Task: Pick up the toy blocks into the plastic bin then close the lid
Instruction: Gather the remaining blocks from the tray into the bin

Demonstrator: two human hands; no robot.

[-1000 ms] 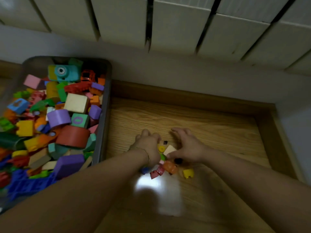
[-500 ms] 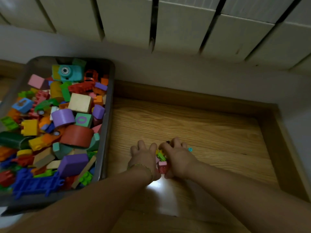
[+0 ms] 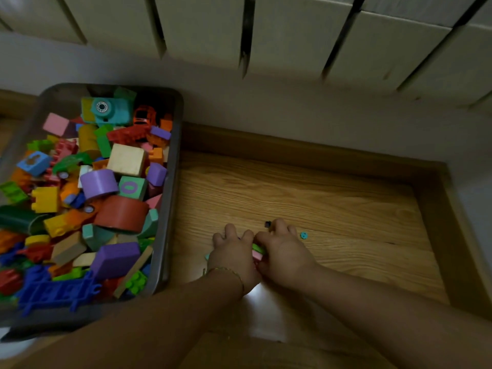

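Observation:
A grey plastic bin (image 3: 173,182) on the left is heaped with toy blocks of many colours. On the wooden floor to its right, my left hand (image 3: 234,258) and my right hand (image 3: 285,254) are cupped together around a small pile of blocks; a green piece (image 3: 257,247) and a pink piece (image 3: 257,255) show between them. The rest of the pile is hidden under my palms. A tiny black piece (image 3: 267,224) lies just beyond my right fingers, and a small teal round piece (image 3: 304,235) lies to their right. No lid is in view.
A dark wooden skirting (image 3: 292,150) runs along the far side and the right of the floor patch. Behind it rises a pale wall with white panels (image 3: 292,35) above. A bright glare spot (image 3: 266,296) sits on the floor near my wrists.
My hands have closed in from either side and drawn the scattered blocks into one small pile between them. The view has shifted slightly; the bin has not moved.

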